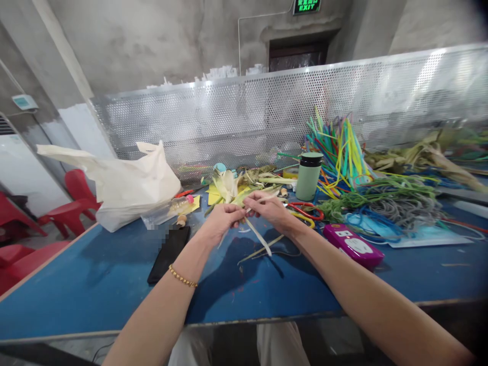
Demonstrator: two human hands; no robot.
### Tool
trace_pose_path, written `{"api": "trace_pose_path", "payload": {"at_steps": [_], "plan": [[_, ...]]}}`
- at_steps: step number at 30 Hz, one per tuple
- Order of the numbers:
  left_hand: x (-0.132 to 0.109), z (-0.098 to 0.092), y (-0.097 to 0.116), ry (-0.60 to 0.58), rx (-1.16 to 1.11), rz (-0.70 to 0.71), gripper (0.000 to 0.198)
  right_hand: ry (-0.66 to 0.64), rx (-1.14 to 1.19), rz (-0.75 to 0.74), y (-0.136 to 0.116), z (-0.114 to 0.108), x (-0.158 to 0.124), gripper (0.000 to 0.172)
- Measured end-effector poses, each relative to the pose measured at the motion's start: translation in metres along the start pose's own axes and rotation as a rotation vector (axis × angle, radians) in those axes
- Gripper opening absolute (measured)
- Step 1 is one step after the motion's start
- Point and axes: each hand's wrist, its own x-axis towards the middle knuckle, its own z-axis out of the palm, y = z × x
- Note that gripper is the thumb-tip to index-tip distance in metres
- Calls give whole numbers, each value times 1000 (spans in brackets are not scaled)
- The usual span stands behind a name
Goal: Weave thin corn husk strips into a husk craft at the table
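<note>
With the hands taken as the centre of the clock and twelve set towards the perforated metal panel [213, 117], a narrow pale strip [259, 236] is held just above the blue table [95, 290]. It is pinched by the left hand [224, 218] and the right hand [271, 209] with thumbs and fingertips closed on it, no clear gap being left; how firmly it is gripped cannot be told. Its loose end is hung towards five o'clock, above thin loose strands [263, 249].

The strip could be split or torn if it is pulled too hard or twisted, as it looks thin and fibrous. It could also be let slip, since only a short length is pinched and the contact is partly hidden by the fingers. The free end could be snagged among the strands if the hands are lowered.

Husks [227, 187] are heaped at eleven o'clock, and red-handled scissors [306, 205] are left at three, close enough to the right hand to be knocked by a sideways sweep. The green tumbler [308, 182], stood upright at two, could be tipped by a wider reach.
</note>
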Motion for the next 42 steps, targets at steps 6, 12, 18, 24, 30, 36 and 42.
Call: {"api": "trace_pose_path", "payload": {"at_steps": [6, 12, 18, 24, 30, 36, 42], "plan": [[5, 0, -4, 83, -2, 10, 19, -22, -84, -3, 7, 0, 0, 26], [3, 1, -3, 93, 21, -6, 15, -17, -41, 14, 10, 2, 0, 23], [4, 0, -3, 84, 106, -17, 12, -11, -39, 79, 8, 3, -4, 24], [4, -1, -3, 87, 153, -14, 14, 19, -46, 139, 3, 5, -5, 28], [4, -2, -3, 43, 100, -46, 18, 8, -15, 103, 4, 3, -7, 33], [1, -8, 0, -49, -185, -89, 45, 20, 30, 49, 10, -4, -7, 33], [4, -9, -4, -61, -48, -31, 31, 14, 30, 10, 11, -3, -7, 33]]}}
